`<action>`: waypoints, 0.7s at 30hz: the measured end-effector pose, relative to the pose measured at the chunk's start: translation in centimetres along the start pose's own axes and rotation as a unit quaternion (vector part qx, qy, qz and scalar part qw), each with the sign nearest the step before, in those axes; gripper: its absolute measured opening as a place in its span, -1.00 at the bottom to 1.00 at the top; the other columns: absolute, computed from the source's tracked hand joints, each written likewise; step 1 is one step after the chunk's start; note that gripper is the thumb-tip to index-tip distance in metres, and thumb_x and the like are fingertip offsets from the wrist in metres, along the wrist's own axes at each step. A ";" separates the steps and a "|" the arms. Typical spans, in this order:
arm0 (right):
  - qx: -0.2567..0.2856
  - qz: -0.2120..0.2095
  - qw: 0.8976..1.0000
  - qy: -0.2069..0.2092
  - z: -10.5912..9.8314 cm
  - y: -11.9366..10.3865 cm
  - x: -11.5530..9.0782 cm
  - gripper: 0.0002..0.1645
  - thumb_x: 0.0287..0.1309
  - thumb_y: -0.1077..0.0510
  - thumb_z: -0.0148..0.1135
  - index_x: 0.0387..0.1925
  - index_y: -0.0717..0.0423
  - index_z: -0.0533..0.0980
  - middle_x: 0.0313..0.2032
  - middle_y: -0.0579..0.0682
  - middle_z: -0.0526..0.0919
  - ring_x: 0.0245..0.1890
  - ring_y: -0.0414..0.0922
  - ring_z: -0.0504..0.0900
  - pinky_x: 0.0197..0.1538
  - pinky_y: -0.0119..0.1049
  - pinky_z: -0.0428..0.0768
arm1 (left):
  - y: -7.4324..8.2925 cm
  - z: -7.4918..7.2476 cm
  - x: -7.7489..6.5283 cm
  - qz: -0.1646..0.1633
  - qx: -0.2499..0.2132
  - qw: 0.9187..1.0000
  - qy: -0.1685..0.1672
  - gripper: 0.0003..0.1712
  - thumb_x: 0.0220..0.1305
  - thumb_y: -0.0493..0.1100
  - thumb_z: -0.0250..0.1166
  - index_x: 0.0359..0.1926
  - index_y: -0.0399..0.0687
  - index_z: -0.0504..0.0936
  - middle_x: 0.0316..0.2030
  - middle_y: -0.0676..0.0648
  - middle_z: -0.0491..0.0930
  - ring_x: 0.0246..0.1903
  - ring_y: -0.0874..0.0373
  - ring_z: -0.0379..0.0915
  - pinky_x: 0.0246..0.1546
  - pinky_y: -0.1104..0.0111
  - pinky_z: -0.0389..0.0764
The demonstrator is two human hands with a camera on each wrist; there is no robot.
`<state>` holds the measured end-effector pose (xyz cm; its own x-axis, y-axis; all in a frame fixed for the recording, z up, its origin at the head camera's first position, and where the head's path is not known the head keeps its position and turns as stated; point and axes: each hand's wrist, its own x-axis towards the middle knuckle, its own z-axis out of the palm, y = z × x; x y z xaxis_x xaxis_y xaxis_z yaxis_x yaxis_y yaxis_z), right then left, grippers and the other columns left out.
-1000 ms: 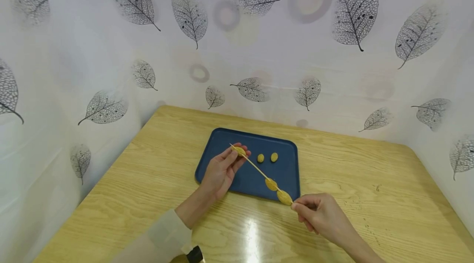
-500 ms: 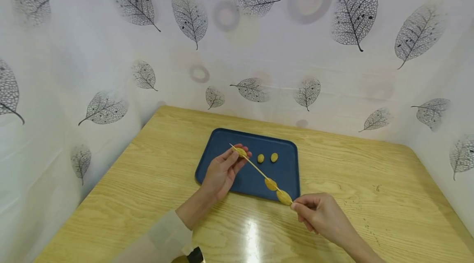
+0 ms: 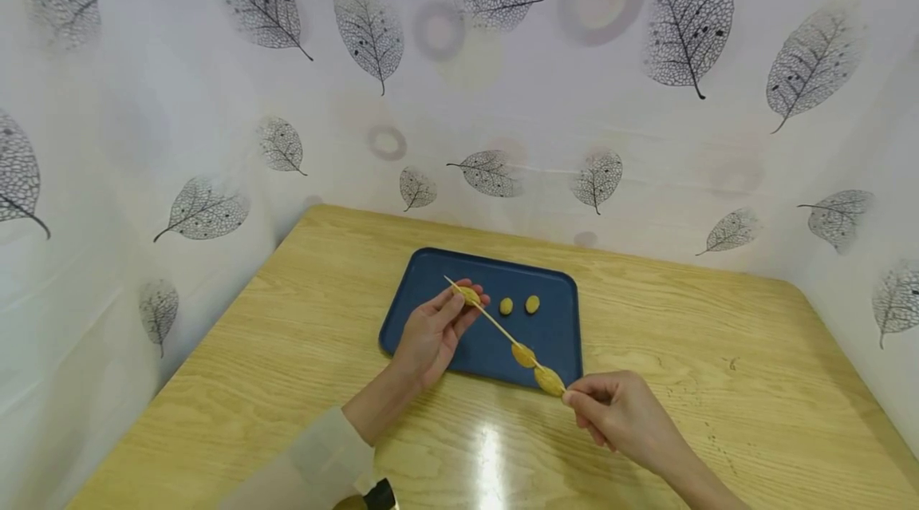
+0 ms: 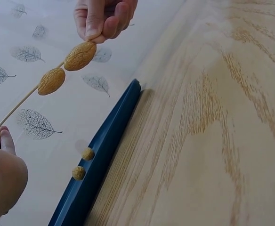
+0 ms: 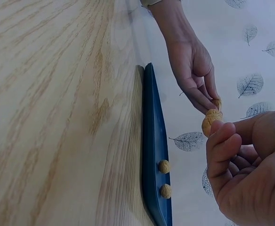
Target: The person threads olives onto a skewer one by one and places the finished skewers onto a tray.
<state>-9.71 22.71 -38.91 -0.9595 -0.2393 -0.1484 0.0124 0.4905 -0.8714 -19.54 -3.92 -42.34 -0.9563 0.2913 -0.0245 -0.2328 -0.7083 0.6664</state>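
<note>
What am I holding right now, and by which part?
A skewer: your right hand pinches it toward the end nearer you, beside two threaded nut-like pieces; your left hand holds a third piece near the pointed far end.

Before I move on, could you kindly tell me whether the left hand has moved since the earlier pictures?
No, the left hand shows no clear shift: in the head view it keeps the same place against the blue tray.
</note>
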 end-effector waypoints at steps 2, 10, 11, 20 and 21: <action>0.000 0.000 1.000 -0.001 0.0 0.0 0.0 -0.75 0.40 0.16 0.32 -0.32 0.29 0.70 -0.69 -0.03 0.53 -0.76 -0.26 0.38 -0.74 -0.46 0.35 | 0.0 0.0 0.0 0.001 0.001 1.000 -0.001 -0.69 0.64 -0.36 -0.05 0.22 -0.36 0.52 0.11 -0.24 0.59 0.12 0.02 0.62 0.31 0.29 0.53; 0.016 -0.005 1.000 -0.001 0.1 0.4 0.3 -0.78 0.42 0.19 0.30 -0.26 0.29 0.71 -0.65 0.01 0.56 -0.76 -0.25 0.39 -0.73 -0.46 0.36 | -0.2 0.0 0.0 -0.001 0.001 1.000 -0.007 -0.65 0.64 -0.37 -0.05 0.29 -0.46 0.42 0.07 -0.21 0.61 0.11 0.02 0.63 0.31 0.29 0.53; 0.018 -0.005 1.000 -0.001 0.1 0.4 0.3 -0.78 0.42 0.19 0.30 -0.26 0.29 0.71 -0.65 0.02 0.57 -0.76 -0.25 0.40 -0.73 -0.46 0.37 | -0.2 0.0 0.0 -0.002 0.001 1.000 -0.007 -0.63 0.64 -0.37 -0.06 0.32 -0.48 0.39 0.07 -0.20 0.62 0.11 0.02 0.63 0.31 0.29 0.53; 0.006 -0.008 1.000 -0.006 0.1 0.1 0.4 -0.76 0.42 0.17 0.29 -0.28 0.29 0.71 -0.67 -0.01 0.55 -0.76 -0.25 0.39 -0.74 -0.44 0.38 | -0.3 0.0 0.0 -0.001 0.001 1.000 -0.003 -0.69 0.64 -0.37 -0.05 0.22 -0.38 0.49 0.07 -0.21 0.61 0.12 0.01 0.62 0.32 0.29 0.52; 0.004 -0.006 1.000 -0.006 0.1 0.0 0.4 -0.76 0.42 0.17 0.29 -0.28 0.29 0.71 -0.68 -0.02 0.55 -0.76 -0.25 0.39 -0.73 -0.44 0.38 | -0.4 0.0 -0.1 -0.001 0.001 1.000 -0.004 -0.69 0.64 -0.37 -0.05 0.22 -0.37 0.50 0.07 -0.21 0.61 0.12 0.01 0.62 0.32 0.28 0.52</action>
<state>-10.04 22.58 -39.04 -0.9560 -0.2558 -0.1438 0.0032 0.4809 -0.8768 -19.40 -3.70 -42.61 -0.9544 0.2980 -0.0194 -0.2342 -0.7065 0.6678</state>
